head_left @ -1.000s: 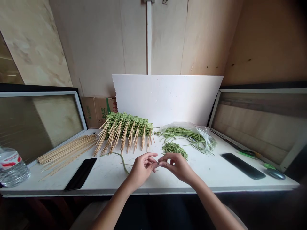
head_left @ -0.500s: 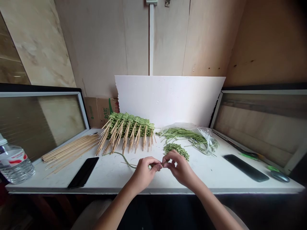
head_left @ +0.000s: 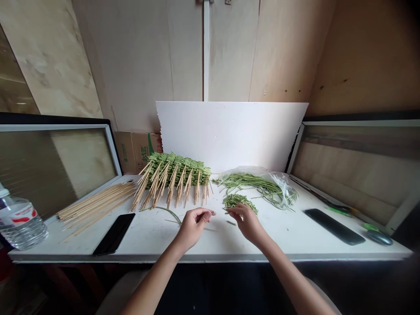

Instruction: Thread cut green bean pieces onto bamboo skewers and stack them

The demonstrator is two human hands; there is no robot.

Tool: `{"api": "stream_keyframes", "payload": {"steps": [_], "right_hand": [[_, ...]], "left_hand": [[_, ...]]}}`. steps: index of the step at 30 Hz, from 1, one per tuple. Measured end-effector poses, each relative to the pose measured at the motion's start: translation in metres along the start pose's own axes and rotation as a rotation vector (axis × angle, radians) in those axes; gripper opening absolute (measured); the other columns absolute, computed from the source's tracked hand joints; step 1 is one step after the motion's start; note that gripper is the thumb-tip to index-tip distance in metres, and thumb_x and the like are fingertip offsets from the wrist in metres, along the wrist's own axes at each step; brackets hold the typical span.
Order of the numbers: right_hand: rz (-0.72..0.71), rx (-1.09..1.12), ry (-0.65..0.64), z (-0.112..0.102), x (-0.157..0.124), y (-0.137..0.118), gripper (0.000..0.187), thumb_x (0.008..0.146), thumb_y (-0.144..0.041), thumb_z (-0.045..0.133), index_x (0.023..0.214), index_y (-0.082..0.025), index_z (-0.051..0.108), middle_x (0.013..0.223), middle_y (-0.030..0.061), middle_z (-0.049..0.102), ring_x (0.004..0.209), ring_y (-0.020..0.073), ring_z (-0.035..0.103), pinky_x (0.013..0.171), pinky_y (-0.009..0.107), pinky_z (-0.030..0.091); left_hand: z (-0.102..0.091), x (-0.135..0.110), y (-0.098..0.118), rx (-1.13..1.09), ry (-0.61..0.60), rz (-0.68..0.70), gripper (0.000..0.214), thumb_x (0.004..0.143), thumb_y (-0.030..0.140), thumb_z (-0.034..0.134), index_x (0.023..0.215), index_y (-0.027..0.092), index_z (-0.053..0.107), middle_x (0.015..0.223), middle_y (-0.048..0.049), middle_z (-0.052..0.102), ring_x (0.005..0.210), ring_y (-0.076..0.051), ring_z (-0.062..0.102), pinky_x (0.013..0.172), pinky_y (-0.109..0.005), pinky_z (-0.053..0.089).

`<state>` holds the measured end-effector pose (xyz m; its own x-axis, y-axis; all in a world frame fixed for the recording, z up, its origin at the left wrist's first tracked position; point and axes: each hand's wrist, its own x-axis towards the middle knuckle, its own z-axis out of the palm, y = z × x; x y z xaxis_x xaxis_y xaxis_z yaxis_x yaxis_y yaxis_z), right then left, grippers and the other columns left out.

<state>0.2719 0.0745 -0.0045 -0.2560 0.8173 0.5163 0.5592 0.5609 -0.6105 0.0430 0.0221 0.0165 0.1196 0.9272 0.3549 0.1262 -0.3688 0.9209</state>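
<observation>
My left hand (head_left: pixel 192 227) is closed around a long green bean (head_left: pixel 170 212), whose free length curves away to the left over the table. A short end of it shows at the fingertips. My right hand (head_left: pixel 245 222), a small gap to the right, pinches a short green bean piece (head_left: pixel 226 210). Just below those fingertips is another short bean piece (head_left: pixel 231 223); whether it lies on the table or is falling I cannot tell. Behind my right hand sits a heap of short bean pieces (head_left: pixel 238 200), partly hidden by the fingers.
Bean pieces on skewers (head_left: pixel 180 168) are stacked at the back. Loose bamboo skewers (head_left: pixel 98 201) lie left, near a black phone (head_left: pixel 114 234) and a water bottle (head_left: pixel 21 223). Long beans (head_left: pixel 252 183) spill from a plastic bag. A dark flat object (head_left: pixel 334 226) lies right.
My hands have moved apart: earlier their fingertips met on the bean. A short piece now shows in my right fingers, and another has appeared below them.
</observation>
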Motion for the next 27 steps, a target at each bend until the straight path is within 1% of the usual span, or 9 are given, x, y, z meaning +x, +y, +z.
{"api": "stream_keyframes", "payload": {"steps": [4, 8, 11, 14, 16, 18, 20, 23, 27], "right_hand": [[0.025, -0.175, -0.074, 0.011, -0.006, 0.027, 0.017, 0.089, -0.031, 0.067, 0.089, -0.023, 0.082, 0.085, 0.0096, 0.076, 0.09, 0.0305, 0.063, 0.078, 0.042, 0.05], [-0.035, -0.29, -0.067, 0.009, -0.008, 0.034, 0.011, 0.083, -0.033, 0.075, 0.08, -0.024, 0.08, 0.083, 0.009, 0.074, 0.092, 0.0316, 0.06, 0.078, 0.043, 0.049], [-0.022, -0.343, -0.086, 0.006, -0.008, 0.035, 0.013, 0.079, -0.035, 0.077, 0.073, -0.024, 0.078, 0.08, 0.0089, 0.072, 0.09, 0.0321, 0.059, 0.075, 0.044, 0.049], [-0.014, -0.32, -0.067, 0.003, -0.005, 0.034, 0.021, 0.083, -0.042, 0.074, 0.075, -0.023, 0.078, 0.082, 0.0095, 0.072, 0.089, 0.0317, 0.06, 0.076, 0.045, 0.049], [0.002, -0.244, -0.025, 0.0, -0.002, 0.026, 0.031, 0.089, -0.048, 0.066, 0.08, -0.021, 0.078, 0.083, 0.0099, 0.072, 0.087, 0.0302, 0.062, 0.078, 0.045, 0.05], [0.036, -0.094, -0.021, -0.005, 0.0, 0.011, 0.042, 0.097, -0.053, 0.055, 0.085, -0.02, 0.077, 0.085, 0.0097, 0.074, 0.084, 0.0274, 0.065, 0.078, 0.043, 0.051], [0.062, 0.118, -0.105, -0.01, 0.001, -0.008, 0.048, 0.099, -0.057, 0.048, 0.089, -0.02, 0.077, 0.088, 0.0091, 0.075, 0.082, 0.0244, 0.068, 0.072, 0.037, 0.052], [0.024, 0.291, -0.234, -0.013, -0.003, -0.035, 0.042, 0.093, -0.059, 0.06, 0.097, -0.021, 0.078, 0.094, 0.0078, 0.077, 0.08, 0.0213, 0.069, 0.064, 0.03, 0.05], [-0.048, 0.291, -0.2, -0.01, -0.008, -0.047, 0.034, 0.091, -0.054, 0.066, 0.091, -0.022, 0.078, 0.09, 0.006, 0.076, 0.075, 0.0189, 0.066, 0.062, 0.029, 0.046]], "left_hand": [[0.001, -0.001, -0.001, -0.005, -0.035, -0.018, 0.046, 0.092, 0.055, 0.062, 0.094, 0.011, 0.076, 0.099, -0.0142, 0.075, 0.078, -0.018, 0.063, 0.07, -0.03, 0.051], [0.001, -0.001, -0.004, 0.002, -0.054, -0.018, 0.045, 0.093, 0.054, 0.062, 0.099, 0.012, 0.076, 0.101, -0.0145, 0.075, 0.08, -0.019, 0.063, 0.071, -0.03, 0.051], [-0.001, 0.0, -0.006, 0.038, -0.055, -0.027, 0.043, 0.095, 0.051, 0.06, 0.103, 0.012, 0.076, 0.101, -0.0138, 0.074, 0.082, -0.02, 0.064, 0.073, -0.031, 0.052], [-0.002, 0.0, -0.007, 0.076, -0.079, -0.024, 0.041, 0.097, 0.046, 0.058, 0.116, 0.013, 0.075, 0.105, -0.0134, 0.072, 0.092, -0.021, 0.065, 0.08, -0.032, 0.054], [-0.001, -0.001, -0.007, 0.066, -0.116, -0.009, 0.04, 0.096, 0.044, 0.059, 0.121, 0.016, 0.074, 0.114, -0.0135, 0.07, 0.097, -0.022, 0.066, 0.084, -0.034, 0.056], [0.001, -0.003, -0.007, 0.029, -0.141, -0.015, 0.039, 0.094, 0.044, 0.063, 0.119, 0.017, 0.075, 0.116, -0.0132, 0.07, 0.094, -0.021, 0.068, 0.085, -0.035, 0.058], [0.005, -0.004, -0.008, -0.02, -0.132, -0.04, 0.038, 0.091, 0.043, 0.068, 0.117, 0.016, 0.075, 0.107, -0.0119, 0.072, 0.087, -0.019, 0.069, 0.083, -0.036, 0.06], [0.009, -0.005, -0.009, -0.071, -0.093, -0.055, 0.04, 0.087, 0.039, 0.075, 0.118, 0.015, 0.072, 0.094, -0.0087, 0.073, 0.084, -0.02, 0.07, 0.083, -0.037, 0.06], [0.01, -0.007, -0.007, -0.009, -0.084, -0.04, 0.039, 0.087, 0.038, 0.075, 0.118, 0.015, 0.071, 0.093, -0.0084, 0.074, 0.084, -0.021, 0.071, 0.08, -0.035, 0.059]]}}
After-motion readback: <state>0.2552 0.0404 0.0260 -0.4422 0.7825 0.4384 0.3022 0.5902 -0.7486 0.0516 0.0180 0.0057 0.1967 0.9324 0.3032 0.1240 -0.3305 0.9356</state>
